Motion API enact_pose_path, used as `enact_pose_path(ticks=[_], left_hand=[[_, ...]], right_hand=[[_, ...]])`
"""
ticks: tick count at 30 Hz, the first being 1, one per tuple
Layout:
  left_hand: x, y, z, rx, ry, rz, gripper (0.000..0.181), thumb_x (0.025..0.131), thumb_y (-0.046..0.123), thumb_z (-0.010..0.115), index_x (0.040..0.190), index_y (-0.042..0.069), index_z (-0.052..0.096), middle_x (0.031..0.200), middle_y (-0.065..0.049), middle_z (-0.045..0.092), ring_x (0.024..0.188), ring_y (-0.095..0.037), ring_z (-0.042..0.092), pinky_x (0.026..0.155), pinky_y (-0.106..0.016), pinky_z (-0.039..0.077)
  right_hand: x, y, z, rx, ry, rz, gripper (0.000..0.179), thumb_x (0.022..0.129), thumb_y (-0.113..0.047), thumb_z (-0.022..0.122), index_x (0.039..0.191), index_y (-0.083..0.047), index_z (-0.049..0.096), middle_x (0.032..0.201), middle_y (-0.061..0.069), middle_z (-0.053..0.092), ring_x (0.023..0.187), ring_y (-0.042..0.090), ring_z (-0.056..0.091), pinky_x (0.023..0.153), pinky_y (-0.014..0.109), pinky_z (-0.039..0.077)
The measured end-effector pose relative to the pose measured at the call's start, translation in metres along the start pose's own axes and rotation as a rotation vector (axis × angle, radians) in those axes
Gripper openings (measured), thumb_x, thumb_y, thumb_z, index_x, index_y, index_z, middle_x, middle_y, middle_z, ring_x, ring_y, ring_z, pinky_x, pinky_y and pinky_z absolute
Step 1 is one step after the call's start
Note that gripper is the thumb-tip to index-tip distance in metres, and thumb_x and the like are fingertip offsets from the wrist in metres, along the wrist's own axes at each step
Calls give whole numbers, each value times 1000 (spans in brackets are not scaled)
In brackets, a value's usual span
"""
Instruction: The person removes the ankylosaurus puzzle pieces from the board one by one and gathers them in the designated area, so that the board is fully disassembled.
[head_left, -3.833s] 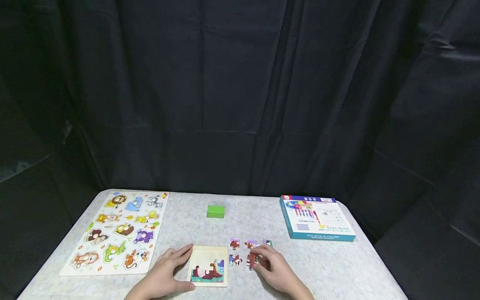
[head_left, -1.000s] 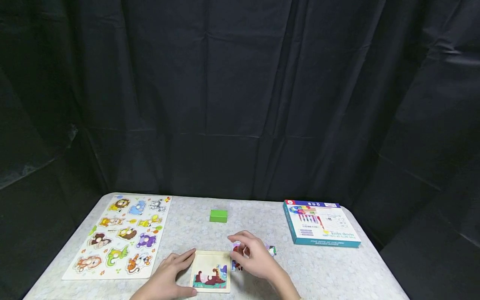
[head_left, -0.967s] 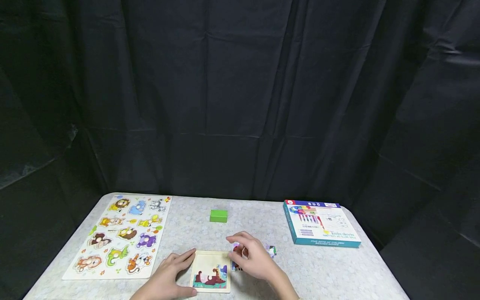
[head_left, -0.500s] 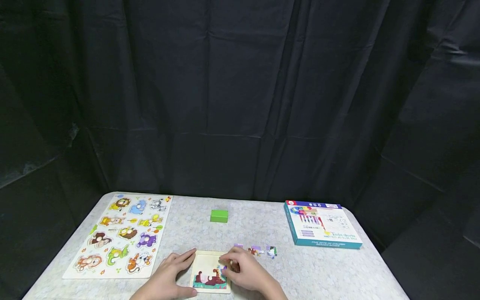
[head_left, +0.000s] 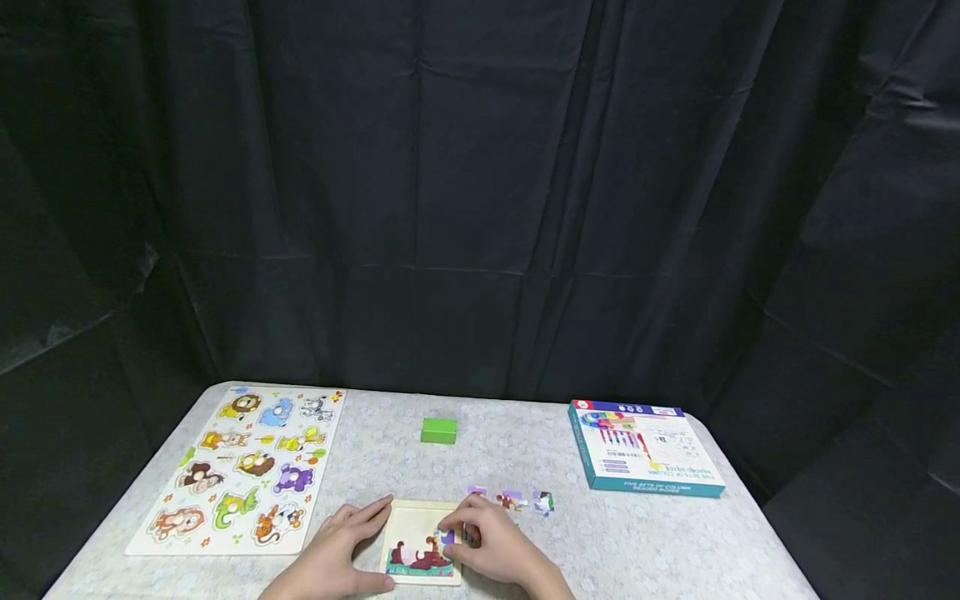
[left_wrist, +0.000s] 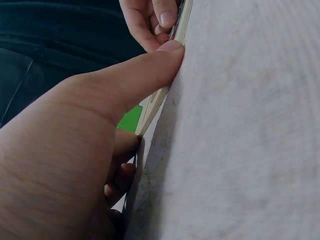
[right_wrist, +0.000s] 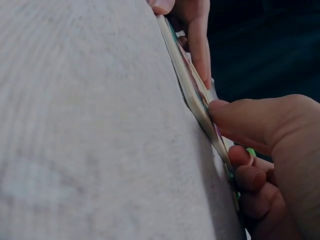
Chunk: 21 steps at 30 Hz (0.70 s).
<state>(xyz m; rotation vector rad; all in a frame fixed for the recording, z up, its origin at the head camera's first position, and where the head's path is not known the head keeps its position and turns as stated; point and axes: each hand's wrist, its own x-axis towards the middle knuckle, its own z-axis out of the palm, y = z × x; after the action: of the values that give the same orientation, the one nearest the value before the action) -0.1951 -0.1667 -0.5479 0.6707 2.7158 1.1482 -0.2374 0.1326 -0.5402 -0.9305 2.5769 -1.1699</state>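
In the head view a square wooden jigsaw tray (head_left: 423, 506) lies on the table, with fitted puzzle pieces (head_left: 427, 562) of a brown animal along its lower part. My left hand (head_left: 341, 550) holds the tray's left side, thumb at the near corner and index finger at the far one. Over the tray's right side, my right hand (head_left: 491, 542) pinches a small puzzle piece, largely hidden by the fingers. The right wrist view has the thumb (right_wrist: 240, 115) right at the tray's edge, a bit of purple under it. Loose puzzle pieces (head_left: 512, 500) lie just beyond the right hand.
A white animal peg puzzle board (head_left: 240, 467) lies on the left of the table. Farther back is a green block (head_left: 438, 431). A flat teal and white box (head_left: 647, 450) sits at the right rear, and a black curtain (head_left: 480, 208) hangs behind.
My right hand has moved left from the loose pieces to the tray's right side, uncovering the far row of pieces. In the last half second it barely moves. The left hand keeps its hold.
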Motion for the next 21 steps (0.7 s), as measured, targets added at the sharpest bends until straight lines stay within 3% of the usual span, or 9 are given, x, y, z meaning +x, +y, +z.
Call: enact_pose_path(ticks=[21], left_hand=[[1, -1, 1, 20, 4, -2, 100, 77, 52, 91, 155, 2, 52, 168, -6, 43, 110, -3, 43, 96, -34, 41]], right_hand=[[0, -4, 3, 42, 17, 8, 20, 91, -19, 85, 109, -19, 75, 91, -7, 55, 72, -1, 38, 66, 19, 36]])
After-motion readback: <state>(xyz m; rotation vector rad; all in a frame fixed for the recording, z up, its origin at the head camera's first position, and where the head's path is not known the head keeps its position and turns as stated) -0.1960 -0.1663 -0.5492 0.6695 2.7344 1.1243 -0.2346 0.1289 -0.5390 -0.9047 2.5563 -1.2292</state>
